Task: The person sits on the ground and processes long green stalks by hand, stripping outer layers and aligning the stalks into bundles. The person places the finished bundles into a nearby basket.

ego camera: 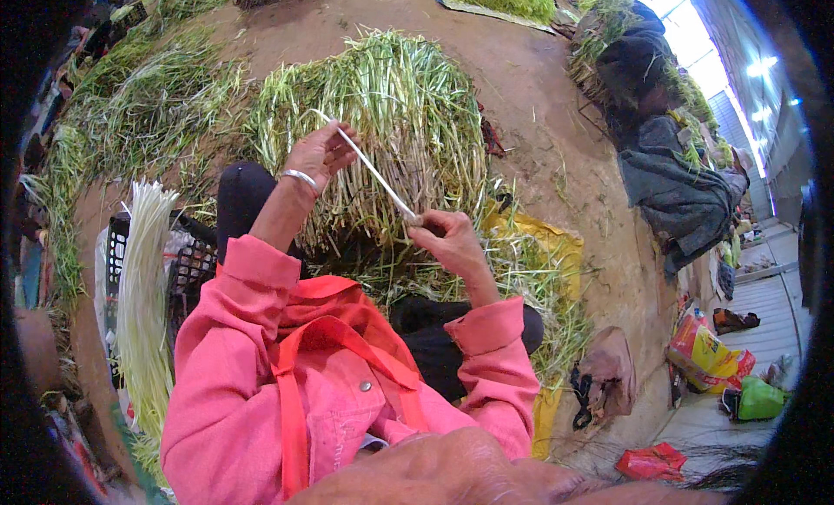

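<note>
A slender white plant stalk point(374, 169) slants between my hands in front of my lap. My left hand point(317, 156), with a bangle at the wrist, holds its upper leafy end near the thumb and fingertips. Between thumb and bent forefinger, my right hand point(449, 239) pinches the lower root end. Just beyond lies a thick heap of unstripped leafy stalks point(404, 127), green tops away from me and brownish root ends towards me. On my left, a bundle of clean pale stalks point(144, 277) rests on a black plastic crate point(192, 264).
More green stalks point(150, 108) cover the earthen floor at the left. Leafy scraps point(554, 309) lie on a yellow sheet point(563, 248) by my right knee. Further right are a dark cloth point(677, 179), a brownish cloth point(609, 368) and a colourful plastic bag point(704, 355).
</note>
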`<state>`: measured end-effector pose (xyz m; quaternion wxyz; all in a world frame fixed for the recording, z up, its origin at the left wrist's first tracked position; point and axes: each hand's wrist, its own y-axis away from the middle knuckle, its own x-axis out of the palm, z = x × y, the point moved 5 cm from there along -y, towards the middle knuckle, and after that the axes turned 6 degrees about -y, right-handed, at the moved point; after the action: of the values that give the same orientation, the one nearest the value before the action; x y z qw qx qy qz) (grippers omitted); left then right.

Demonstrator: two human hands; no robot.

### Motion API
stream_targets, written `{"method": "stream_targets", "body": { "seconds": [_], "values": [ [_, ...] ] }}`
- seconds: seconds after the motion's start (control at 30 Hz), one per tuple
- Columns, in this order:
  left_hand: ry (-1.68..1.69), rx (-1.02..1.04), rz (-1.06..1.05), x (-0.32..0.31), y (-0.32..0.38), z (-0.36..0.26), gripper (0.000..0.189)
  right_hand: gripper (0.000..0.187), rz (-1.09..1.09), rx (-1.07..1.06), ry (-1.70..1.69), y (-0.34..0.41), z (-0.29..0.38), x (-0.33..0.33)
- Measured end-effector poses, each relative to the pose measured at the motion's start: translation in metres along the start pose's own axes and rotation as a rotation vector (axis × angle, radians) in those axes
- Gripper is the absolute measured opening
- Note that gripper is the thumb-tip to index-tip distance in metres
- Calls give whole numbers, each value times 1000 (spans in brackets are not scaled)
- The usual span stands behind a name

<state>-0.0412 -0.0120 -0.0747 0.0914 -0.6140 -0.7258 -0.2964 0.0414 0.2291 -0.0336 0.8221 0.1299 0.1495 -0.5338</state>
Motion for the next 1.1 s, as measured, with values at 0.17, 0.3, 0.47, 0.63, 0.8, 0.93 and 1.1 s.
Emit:
{"method": "stream_targets", "body": {
  "seconds": [0.17,0.3,0.47,0.63,0.8,0.93,1.1],
  "values": [
    [210,76,-90,-42,-42,-12,21,22,-64,22,128,27,0,-31],
    [326,128,-169,-67,-59,-24,21,17,-108,79,60,67,-12,-80],
    [262,192,-194,-77,-60,-40,19,26,-372,520,435,137,-74,-185],
    [57,237,-70,-24,-32,-14,18,74,-424,314,606,102,-79,-174],
    [-17,18,-24,29,-4,18,20,71,-117,-252,257,-25,-16,-12],
    [119,193,-82,24,6,-20,28,14,54,-142,32,-65,-3,50],
    [53,10,62,37,17,-16,29,15,120,-206,77,-84,0,74]
  ]
}}
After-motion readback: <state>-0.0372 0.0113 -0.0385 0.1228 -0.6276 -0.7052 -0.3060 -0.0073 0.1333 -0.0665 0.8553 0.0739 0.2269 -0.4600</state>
